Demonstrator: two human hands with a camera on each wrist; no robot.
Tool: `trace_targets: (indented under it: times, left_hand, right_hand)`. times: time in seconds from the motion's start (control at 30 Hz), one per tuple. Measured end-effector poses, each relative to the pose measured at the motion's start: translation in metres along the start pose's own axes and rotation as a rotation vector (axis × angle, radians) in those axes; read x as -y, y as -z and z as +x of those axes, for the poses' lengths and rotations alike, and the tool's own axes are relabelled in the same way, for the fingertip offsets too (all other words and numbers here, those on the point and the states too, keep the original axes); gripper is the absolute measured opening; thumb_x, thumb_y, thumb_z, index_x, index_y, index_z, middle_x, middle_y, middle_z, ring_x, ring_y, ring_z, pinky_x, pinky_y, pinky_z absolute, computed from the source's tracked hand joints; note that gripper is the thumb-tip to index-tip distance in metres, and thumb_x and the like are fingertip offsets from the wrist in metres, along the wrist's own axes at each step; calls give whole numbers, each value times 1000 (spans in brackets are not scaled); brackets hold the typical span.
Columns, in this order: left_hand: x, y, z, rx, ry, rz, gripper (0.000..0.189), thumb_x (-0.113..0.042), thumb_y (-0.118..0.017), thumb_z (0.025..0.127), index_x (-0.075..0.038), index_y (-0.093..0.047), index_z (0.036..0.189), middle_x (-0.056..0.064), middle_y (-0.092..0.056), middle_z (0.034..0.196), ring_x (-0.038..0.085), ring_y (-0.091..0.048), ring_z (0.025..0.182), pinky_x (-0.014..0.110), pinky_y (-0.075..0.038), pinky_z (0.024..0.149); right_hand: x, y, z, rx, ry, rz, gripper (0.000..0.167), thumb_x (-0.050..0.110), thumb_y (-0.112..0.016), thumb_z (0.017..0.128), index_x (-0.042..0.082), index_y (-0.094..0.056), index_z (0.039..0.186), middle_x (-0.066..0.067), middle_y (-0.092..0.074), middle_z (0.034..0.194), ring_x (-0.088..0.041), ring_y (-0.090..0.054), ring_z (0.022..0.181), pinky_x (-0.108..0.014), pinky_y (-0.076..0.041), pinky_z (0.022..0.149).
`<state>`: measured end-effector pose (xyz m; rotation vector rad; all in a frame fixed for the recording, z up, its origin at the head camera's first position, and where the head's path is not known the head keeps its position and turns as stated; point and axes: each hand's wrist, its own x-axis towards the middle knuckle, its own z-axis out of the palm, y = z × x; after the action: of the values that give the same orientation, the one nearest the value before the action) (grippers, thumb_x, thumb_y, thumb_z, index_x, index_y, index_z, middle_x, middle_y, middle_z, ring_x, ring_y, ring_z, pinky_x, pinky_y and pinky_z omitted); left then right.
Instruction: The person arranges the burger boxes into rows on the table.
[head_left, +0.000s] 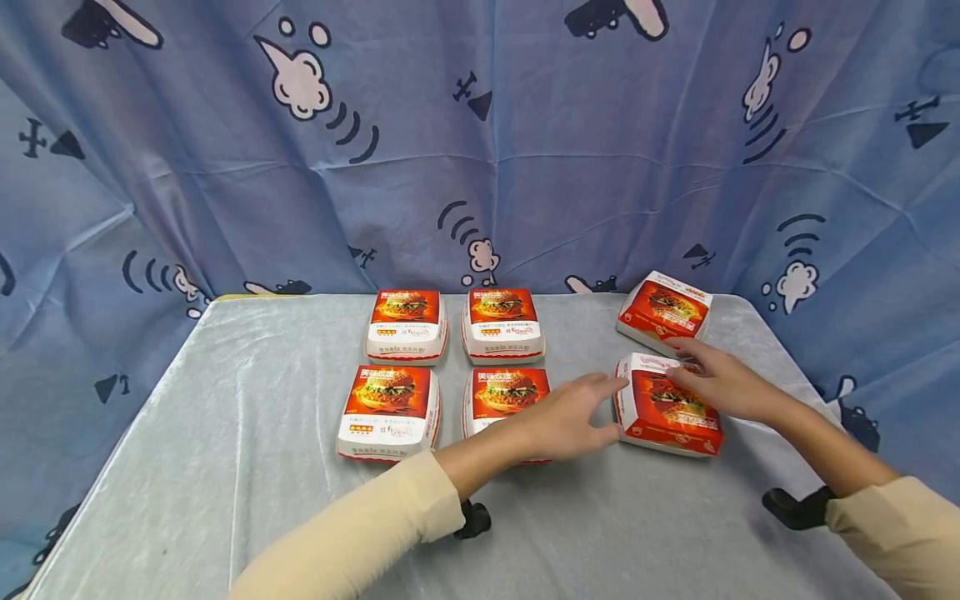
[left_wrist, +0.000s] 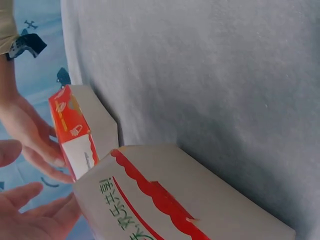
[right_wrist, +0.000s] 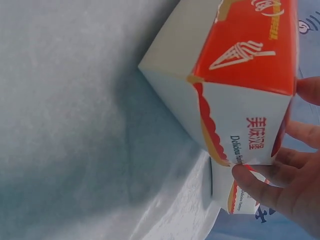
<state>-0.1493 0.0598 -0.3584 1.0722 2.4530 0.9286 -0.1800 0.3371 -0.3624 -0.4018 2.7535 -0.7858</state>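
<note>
At the right of the table a red and white burger box (head_left: 667,408) sits turned slightly askew between both hands. My right hand (head_left: 723,379) reaches over its far right corner, fingers loosely extended; in the right wrist view fingertips (right_wrist: 242,175) lie against the box's white side (right_wrist: 245,120). My left hand (head_left: 566,417) has its fingers spread, their tips right at the box's left edge in the head view. Behind it is another burger box (head_left: 666,310), turned at an angle. The left forearm partly hides the front middle burger box (head_left: 506,393).
Left of the hands stand more burger boxes in two rows: a front left one (head_left: 388,412), a back left one (head_left: 407,327) and a back middle one (head_left: 502,325). A grey cloth covers the table (head_left: 285,500). A blue patterned curtain (head_left: 420,125) hangs behind it.
</note>
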Motion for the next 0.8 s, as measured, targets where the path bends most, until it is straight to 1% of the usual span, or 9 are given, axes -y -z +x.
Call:
trace_targets:
  times: [0.13, 0.4, 0.63, 0.8]
  left_hand:
    - [-4, -2, 1, 47, 0, 16, 63, -27, -60, 99, -13, -36, 155, 6, -37, 157, 12, -34, 143, 27, -31, 114]
    - [-8, -9, 2, 111, 28, 66, 62, -34, -59, 99, -20, -38, 155, 3, -33, 159, 11, -32, 144, 29, -32, 113]
    - [-11, -13, 5, 157, 38, 104, 64, -36, -59, 99, -18, -36, 156, 1, -28, 162, 10, -29, 145, 26, -28, 114]
    - [-11, -14, 7, 183, 29, 179, 64, -35, -59, 99, -18, -35, 156, -3, -24, 163, 8, -28, 144, 23, -27, 114]
  right_hand:
    - [2, -2, 2, 1, 4, 6, 62, 27, -56, 102, -11, -34, 147, -36, -46, 138, -52, -49, 122, -65, -45, 93]
    - [4, -5, 5, -3, 0, 1, 61, 29, -56, 102, -9, -37, 146, -36, -48, 138, -52, -49, 123, -65, -46, 93]
    - [7, -7, 6, 4, 2, 17, 61, 29, -56, 102, -8, -37, 146, -35, -48, 139, -52, -50, 123, -63, -47, 92]
    - [10, -7, 7, 9, 5, 20, 61, 29, -56, 102, -7, -37, 147, -35, -46, 140, -52, -49, 124, -65, -46, 93]
